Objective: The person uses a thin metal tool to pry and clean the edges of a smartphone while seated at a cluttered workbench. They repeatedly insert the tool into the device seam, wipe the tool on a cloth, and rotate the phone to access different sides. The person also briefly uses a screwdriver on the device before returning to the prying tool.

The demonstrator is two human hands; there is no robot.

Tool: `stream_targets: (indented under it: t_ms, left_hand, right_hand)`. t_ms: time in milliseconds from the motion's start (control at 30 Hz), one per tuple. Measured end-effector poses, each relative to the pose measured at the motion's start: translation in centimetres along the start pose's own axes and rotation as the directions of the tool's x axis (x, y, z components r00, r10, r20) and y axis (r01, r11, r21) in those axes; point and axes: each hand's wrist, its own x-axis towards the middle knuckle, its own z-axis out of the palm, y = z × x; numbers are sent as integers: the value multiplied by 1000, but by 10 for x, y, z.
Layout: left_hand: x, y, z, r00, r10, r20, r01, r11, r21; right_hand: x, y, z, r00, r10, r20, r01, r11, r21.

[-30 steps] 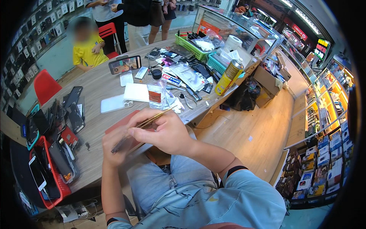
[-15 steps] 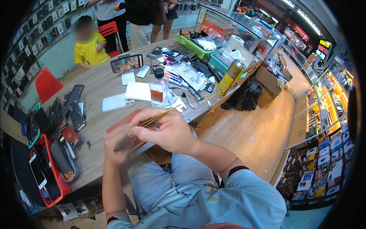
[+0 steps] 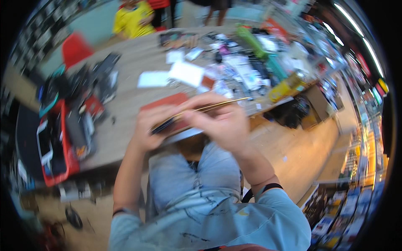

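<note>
My left hand (image 3: 146, 129) is curled around a thin, dark flat piece (image 3: 162, 126) above the table's near edge; blur and the fingers hide what kind it is. Close against it, my right hand (image 3: 226, 123) has gold tweezers (image 3: 235, 101) lying across its fingers, one end sticking out to the right. The thumb and fingers of that hand also reach the dark piece; whether they grip it I cannot tell. Under both hands lies a reddish mat (image 3: 167, 100) on the wooden table (image 3: 125, 119).
A red basket (image 3: 63, 142) with phones stands at the left, beside a pile of dark phone parts (image 3: 100, 79). White sheets (image 3: 187, 73), a yellow spray can (image 3: 287, 87) and green baskets (image 3: 251, 42) crowd the far right. Someone in a yellow shirt (image 3: 134, 20) is across the table.
The view has swung, so the table and its things sit further right and higher, and blurred. My hands keep hold of the tweezers and the dark piece, and the tweezers lie flatter.
</note>
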Motion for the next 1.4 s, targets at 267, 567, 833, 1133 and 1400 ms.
stream_targets:
  t_ms: [267,567,833,1133,1400]
  left_hand:
    - [-3,-1,5,996,57,-67,-60,997,-41]
    - [-3,-1,3,1000,18,-25,-18,999,-27]
    - [-5,-11,7,991,79,-105,-82,996,-25]
    - [-6,-6,7,992,55,-117,-58,998,-22]
    - [-5,-6,7,991,68,-116,-73,997,-37]
  right_hand:
    - [1,8,5,988,-146,-48,141,986,-94]
    - [1,7,0,993,-118,-16,118,992,-35]
    - [0,8,9,983,-182,-30,181,983,-31]
    - [0,10,4,983,-169,-68,172,985,34]
    - [-5,8,10,983,-182,-32,182,983,-6]
